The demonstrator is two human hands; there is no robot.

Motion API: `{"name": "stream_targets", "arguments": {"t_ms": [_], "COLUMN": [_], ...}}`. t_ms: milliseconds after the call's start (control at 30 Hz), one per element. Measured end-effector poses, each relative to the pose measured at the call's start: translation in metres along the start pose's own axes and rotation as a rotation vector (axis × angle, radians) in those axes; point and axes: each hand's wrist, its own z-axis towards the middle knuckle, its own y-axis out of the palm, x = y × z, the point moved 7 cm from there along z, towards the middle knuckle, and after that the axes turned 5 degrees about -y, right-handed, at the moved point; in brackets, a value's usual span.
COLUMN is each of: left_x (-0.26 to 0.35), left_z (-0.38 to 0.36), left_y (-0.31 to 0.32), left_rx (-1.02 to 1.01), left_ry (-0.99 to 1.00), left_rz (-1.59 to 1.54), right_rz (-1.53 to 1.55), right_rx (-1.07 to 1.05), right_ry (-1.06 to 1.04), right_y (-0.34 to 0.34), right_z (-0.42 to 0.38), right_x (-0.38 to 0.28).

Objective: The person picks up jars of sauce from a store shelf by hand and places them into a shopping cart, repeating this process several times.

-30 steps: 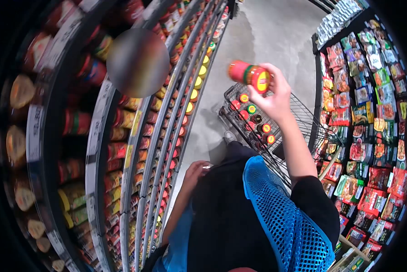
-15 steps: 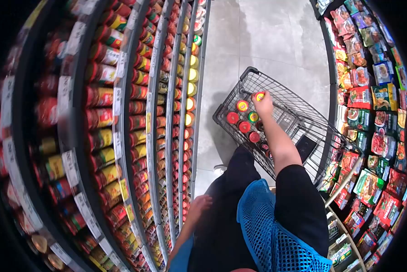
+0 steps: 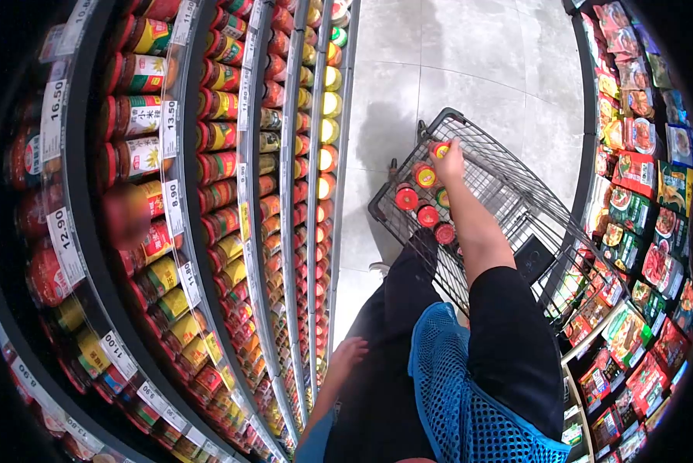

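My right hand (image 3: pixel 450 163) reaches into the front of a wire shopping cart (image 3: pixel 508 174). Its fingers are closed on a jar (image 3: pixel 441 150) with a red and yellow lid. Several jars stand in the cart below it, among them one with a yellow and red lid (image 3: pixel 425 177), one with a red lid (image 3: pixel 407 198) and one with a green lid (image 3: pixel 443 197). My left hand (image 3: pixel 349 353) hangs beside my dark trousers, its fingers loosely apart, holding nothing.
Shelves of jars with price labels (image 3: pixel 170 208) run along the left. Packaged foods (image 3: pixel 634 174) fill the shelves on the right. Grey floor (image 3: pixel 478 54) stretches ahead between them. A dark flat object (image 3: pixel 535 256) lies toward the rear of the cart.
The view has shifted, so the cart appears slightly further right. My right hand still holds the jar over the cart's front. My left hand still hangs at my side.
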Motion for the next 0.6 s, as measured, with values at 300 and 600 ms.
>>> {"name": "stream_targets", "arguments": {"t_ms": [300, 600], "left_x": [0.013, 0.005], "left_z": [0.002, 0.012], "left_y": [0.0, 0.004], "left_rx": [0.007, 0.024], "left_ry": [-0.004, -0.002], "left_rz": [-0.006, 0.003], "right_rz": [-0.085, -0.13], "right_rx": [-0.13, -0.134], "right_ry": [0.072, 0.003], "right_y": [0.0, -0.004], "right_z": [-0.005, -0.008], "right_x": [-0.003, -0.005]}}
